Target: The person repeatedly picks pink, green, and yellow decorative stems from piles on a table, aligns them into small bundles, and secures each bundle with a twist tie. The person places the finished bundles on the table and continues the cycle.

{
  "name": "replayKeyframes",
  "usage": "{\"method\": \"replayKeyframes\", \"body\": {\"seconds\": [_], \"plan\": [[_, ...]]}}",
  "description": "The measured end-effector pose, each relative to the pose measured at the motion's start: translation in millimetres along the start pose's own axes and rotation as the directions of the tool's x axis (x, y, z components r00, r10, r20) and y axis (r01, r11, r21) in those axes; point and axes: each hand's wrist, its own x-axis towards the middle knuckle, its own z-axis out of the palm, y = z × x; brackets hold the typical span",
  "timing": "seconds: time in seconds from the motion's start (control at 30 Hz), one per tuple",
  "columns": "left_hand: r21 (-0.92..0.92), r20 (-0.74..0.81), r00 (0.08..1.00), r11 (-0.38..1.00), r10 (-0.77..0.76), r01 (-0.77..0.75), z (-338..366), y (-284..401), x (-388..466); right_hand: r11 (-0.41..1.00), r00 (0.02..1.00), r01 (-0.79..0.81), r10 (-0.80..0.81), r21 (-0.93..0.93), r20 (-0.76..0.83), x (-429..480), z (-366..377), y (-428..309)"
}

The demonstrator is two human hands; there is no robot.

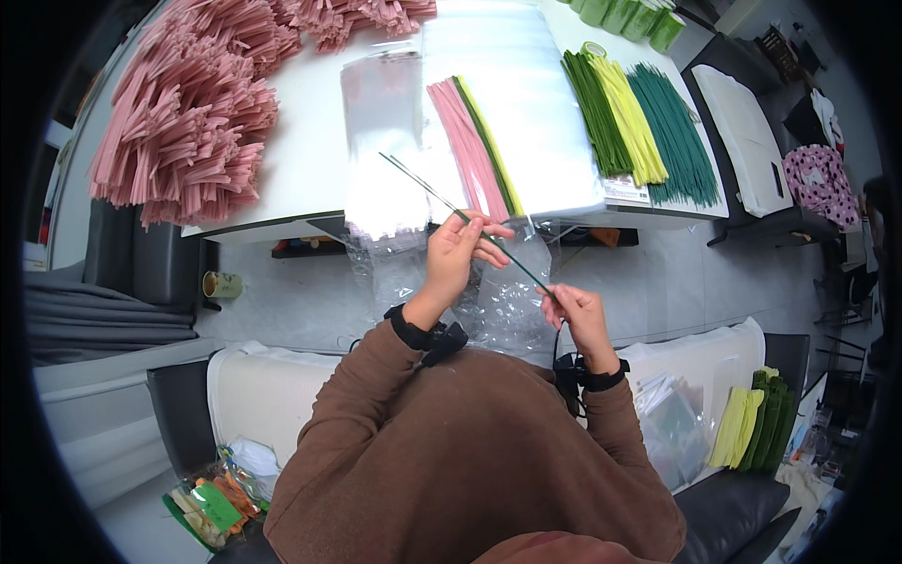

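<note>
Between my two hands, in front of the table edge, a few thin dark green stems [518, 262] run diagonally. My left hand [461, 247] holds them near their middle between thumb and fingers. The fingertips of my right hand [574, 310] pinch their lower right end. On the table beyond lie a strip of pink pipe cleaners [468, 151], with narrow green [486, 144] and yellow ones [497, 151] alongside. They rest on a stack of clear plastic sheets [557, 134]. A stack of clear plastic bags [384, 106] lies to their left.
Large heaps of pink pipe cleaners [190, 134] cover the table's left. Green [599, 120], yellow [631, 127] and teal bundles [673, 134] lie right, below green tape rolls [638, 25]. Crinkled clear plastic [507, 303] hangs under my hands. More bundles [750, 423] rest on the seat.
</note>
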Motion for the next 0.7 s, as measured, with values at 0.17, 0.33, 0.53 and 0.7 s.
{"method": "replayKeyframes", "body": {"seconds": [0.17,0.33,0.53,0.7], "plan": [[0.12,0.116,0.979,0.981,-0.166,0.152,7.6,-10.9,-7.8,0.967,0.974,-0.064,0.114,-0.247,0.196,-37.2,-17.2,-3.3],[0.51,0.004,0.867,0.747,-0.498,0.427,-12.9,-12.6,-13.8,0.858,0.931,-0.169,0.301,-0.484,0.207,-94.4,-53.1,-14.7],[0.699,-0.115,0.906,0.615,-0.407,0.365,-30.0,-38.8,-9.9,0.787,0.855,-0.416,0.509,-0.456,0.099,-141.0,-77.7,-8.5],[0.606,-0.174,0.919,0.697,-0.354,0.383,-28.6,-57.5,2.9,0.87,0.91,-0.368,0.409,-0.329,0.064,-125.8,-72.0,5.9]]}}
